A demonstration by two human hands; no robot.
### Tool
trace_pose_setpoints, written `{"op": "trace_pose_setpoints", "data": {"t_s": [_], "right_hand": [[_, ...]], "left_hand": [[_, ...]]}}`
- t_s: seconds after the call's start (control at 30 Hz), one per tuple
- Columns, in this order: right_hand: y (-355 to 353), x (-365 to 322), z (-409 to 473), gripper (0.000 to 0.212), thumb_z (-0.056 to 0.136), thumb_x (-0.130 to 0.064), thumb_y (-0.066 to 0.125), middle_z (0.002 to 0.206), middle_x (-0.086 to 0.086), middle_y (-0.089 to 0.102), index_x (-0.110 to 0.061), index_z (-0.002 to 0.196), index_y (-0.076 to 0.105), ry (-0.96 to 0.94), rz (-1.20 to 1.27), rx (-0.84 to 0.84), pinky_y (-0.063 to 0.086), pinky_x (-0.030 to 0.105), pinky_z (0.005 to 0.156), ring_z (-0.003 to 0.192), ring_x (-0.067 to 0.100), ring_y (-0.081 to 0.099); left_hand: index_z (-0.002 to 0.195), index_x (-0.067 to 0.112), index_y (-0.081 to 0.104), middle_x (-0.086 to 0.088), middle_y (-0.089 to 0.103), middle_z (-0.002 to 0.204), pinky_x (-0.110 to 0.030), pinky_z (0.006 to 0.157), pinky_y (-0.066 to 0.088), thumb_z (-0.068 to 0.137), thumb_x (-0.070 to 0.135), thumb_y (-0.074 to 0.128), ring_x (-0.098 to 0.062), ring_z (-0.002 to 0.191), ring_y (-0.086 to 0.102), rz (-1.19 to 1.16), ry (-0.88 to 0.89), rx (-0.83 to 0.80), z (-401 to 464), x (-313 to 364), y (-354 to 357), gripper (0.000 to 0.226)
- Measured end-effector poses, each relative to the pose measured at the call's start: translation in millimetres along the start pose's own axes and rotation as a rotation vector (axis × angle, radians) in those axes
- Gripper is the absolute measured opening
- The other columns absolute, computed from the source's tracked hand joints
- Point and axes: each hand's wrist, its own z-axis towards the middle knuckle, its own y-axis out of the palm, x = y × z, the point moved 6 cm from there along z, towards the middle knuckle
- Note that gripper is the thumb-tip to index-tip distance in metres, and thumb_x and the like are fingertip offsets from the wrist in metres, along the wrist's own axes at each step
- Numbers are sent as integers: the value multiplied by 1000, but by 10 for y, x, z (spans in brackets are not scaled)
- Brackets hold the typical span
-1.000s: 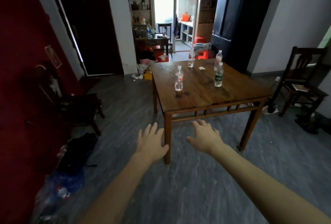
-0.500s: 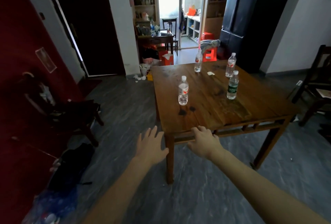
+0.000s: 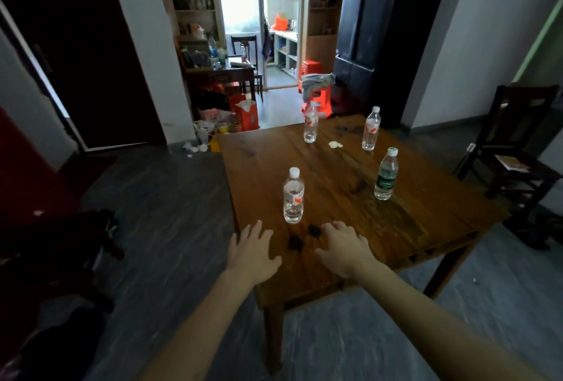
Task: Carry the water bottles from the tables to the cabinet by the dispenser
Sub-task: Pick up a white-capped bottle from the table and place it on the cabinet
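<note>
Four water bottles stand upright, caps up, on the wooden table (image 3: pixel 335 173): nearest bottle (image 3: pixel 293 196) just beyond my hands, green-label bottle (image 3: pixel 386 175) right, two at the far edge. My left hand (image 3: pixel 251 254) and right hand (image 3: pixel 342 251) hover spread wide, holding nothing.

This is a lived-in home, a dining area opening onto a kitchen. A square wooden table (image 3: pixel 350 191) fills the near middle, a dark wooden chair (image 3: pixel 518 143) stands at right, a tall black refrigerator (image 3: pixel 374 39) at far right, and cluttered shelves (image 3: pixel 195 8) flank the bright far doorway (image 3: pixel 243 15).
</note>
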Motion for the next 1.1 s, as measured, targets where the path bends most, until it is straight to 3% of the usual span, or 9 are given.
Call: {"op": "trace_pose_setpoints", "data": {"t_s": [0.2, 0.67, 1.1], "right_hand": [[-40, 12, 685, 68, 93, -45, 57, 162, 7, 24, -28, 153, 30, 66, -7, -45, 20, 55, 120, 149, 28, 23], [-159, 329, 2624, 69, 94, -44, 58, 163, 9, 22, -25, 154, 29, 21, -50, -120, 22, 54, 120, 150, 28, 22], [170, 332, 3485, 70, 95, -43, 56, 163, 9, 23, -23, 155, 26, -75, -113, -227, 23, 55, 120, 149, 27, 25]], "left_hand": [[158, 30, 22, -2, 4, 170, -50, 124, 6, 97, 54, 49, -26, 156, 6, 1, 14, -46, 685, -95, -28, 71], [158, 28, 23, -4, 4, 170, -51, 125, 8, 93, 47, 61, -26, 156, 6, 8, -108, -104, 2358, -140, -6, 77], [159, 33, 16, 1, -1, 170, -51, 125, 9, 79, 42, 80, -26, 156, 6, -82, -189, -286, 2842, -350, 330, 103]]}}
